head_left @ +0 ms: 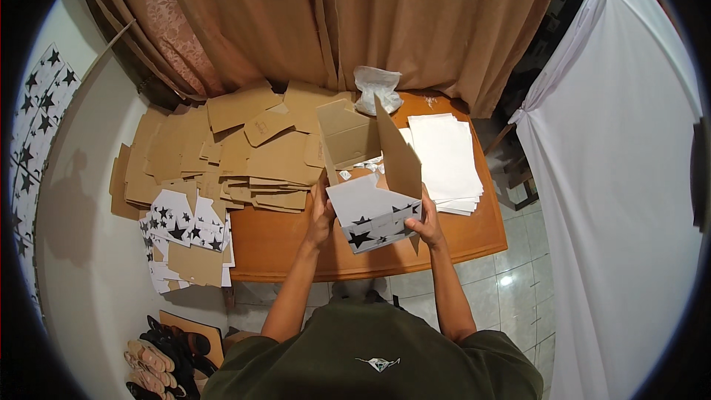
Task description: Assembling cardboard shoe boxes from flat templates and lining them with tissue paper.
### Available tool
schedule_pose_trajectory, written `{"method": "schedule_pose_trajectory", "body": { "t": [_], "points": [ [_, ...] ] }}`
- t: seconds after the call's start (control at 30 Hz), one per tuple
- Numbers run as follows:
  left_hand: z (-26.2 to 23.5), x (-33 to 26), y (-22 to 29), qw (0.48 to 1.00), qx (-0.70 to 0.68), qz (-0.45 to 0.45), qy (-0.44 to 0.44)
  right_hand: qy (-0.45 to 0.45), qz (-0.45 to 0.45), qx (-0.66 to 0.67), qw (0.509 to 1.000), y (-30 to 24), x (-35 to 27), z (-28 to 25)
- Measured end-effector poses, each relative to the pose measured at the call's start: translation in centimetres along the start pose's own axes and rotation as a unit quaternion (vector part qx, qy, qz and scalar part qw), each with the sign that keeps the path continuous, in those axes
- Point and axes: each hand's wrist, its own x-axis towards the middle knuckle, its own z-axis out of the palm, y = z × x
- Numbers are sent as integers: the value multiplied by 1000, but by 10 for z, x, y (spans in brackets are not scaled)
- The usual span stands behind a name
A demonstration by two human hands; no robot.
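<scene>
A half-folded cardboard box [370, 207], white with black stars outside and brown inside, is held over the wooden table [474, 237]. My left hand [321, 215] grips its left side. My right hand [425, 224] grips its lower right corner. Two brown flaps stand up from the box, one at the back left and a taller one on the right. Crumpled white paper shows inside the box.
A heap of flat brown cardboard blanks [222, 152] covers the table's left half. Star-printed blanks [185, 226] lie at its front left. White sheets [444, 159] are stacked at right, with a crumpled white bag [376, 87] behind. Curtains hang beyond; shoes [159, 359] lie on the floor.
</scene>
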Motion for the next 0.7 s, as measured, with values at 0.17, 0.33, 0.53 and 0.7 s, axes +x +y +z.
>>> {"method": "schedule_pose_trajectory", "body": {
  "t": [0.17, 0.33, 0.53, 0.7],
  "points": [
    [1, -3, 19, 982, -178, -58, 35, -58, -46, -2, 997, -8, 2, 6],
    [-11, -6, -2, 965, -236, -95, 68, -93, 39, -5, 995, -11, 0, 20],
    [-7, -2, -12, 1000, -1, 13, 6, -57, 65, 94, 992, 16, -5, 16],
    [3, 0, -1, 994, 93, 61, -14, -34, 58, 40, 997, 2, 6, 25]
  ]
}}
